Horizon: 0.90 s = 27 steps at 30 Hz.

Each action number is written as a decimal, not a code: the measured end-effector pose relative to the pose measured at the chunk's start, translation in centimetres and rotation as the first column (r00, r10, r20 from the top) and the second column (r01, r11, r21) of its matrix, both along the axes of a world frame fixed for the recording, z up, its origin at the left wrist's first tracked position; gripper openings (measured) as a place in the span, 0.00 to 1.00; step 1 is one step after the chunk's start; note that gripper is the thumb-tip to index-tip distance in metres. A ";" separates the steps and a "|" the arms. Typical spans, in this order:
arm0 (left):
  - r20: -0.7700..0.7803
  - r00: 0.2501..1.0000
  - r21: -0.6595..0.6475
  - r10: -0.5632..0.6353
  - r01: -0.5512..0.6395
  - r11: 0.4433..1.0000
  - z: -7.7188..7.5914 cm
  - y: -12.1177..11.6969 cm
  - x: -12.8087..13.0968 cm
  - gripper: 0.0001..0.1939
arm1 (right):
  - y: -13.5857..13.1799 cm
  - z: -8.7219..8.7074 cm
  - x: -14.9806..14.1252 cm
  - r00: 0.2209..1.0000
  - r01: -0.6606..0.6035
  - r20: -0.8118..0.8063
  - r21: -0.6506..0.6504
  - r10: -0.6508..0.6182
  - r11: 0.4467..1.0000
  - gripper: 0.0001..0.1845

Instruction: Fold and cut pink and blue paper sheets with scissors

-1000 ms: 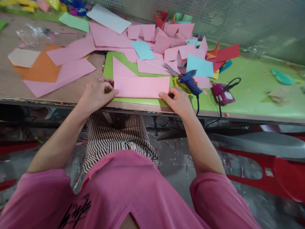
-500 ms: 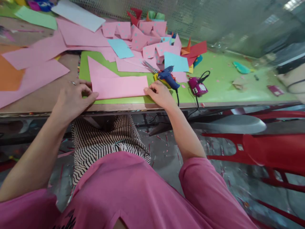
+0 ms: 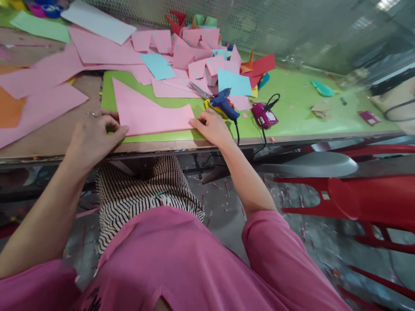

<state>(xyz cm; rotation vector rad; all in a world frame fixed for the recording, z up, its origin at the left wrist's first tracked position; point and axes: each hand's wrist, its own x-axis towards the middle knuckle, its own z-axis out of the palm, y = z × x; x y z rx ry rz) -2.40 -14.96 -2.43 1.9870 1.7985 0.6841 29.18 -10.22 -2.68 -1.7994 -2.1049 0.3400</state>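
A sheet of pink paper lies on the green table covering near the front edge. Its left side rises to a tall point, its upper edge dips in a curve, and its lower edge is nearly straight. My left hand, with a ring on one finger, pinches the lower left corner between thumb and fingers. At the right end, my right hand pinches the paper's other lower corner. Just beyond my right hand lie a blue glue gun and scissors with yellow handles, partly covered by the gun.
Folded pink pieces with blue dots pile up at the back, beside light blue paper. Pink sheets and orange paper spread leftward. A purple corded box sits right of the glue gun. Red chairs stand below right.
The paper's straight upper edge over a triangular part has become one curved outline. Both hands keep their hold on the lower corners. The whole view has shifted slightly.
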 end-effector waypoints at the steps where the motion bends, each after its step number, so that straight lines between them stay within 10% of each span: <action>1: -0.008 1.000 0.003 0.006 -0.006 1.000 0.0 0.0 0.1 0.14 | 0.0 -0.1 0.0 1.000 0.003 0.000 0.004 -0.003 1.000 0.19; 18: -0.044 0.999 0.081 -0.010 0.013 0.997 -0.1 -0.2 0.1 0.19 | 0.0 -0.1 -0.2 0.999 0.025 0.030 0.036 -0.026 0.999 0.18; 22: -0.149 0.941 0.145 -0.303 0.324 0.935 0.2 0.1 0.1 0.21 | -0.2 0.2 -0.5 0.997 0.037 0.066 0.022 -0.038 0.999 0.18; 27: -0.402 0.698 0.014 -0.592 0.652 0.758 1.5 0.9 0.8 0.23 | -0.2 0.5 -0.8 0.994 0.041 0.107 -0.012 -0.039 0.999 0.18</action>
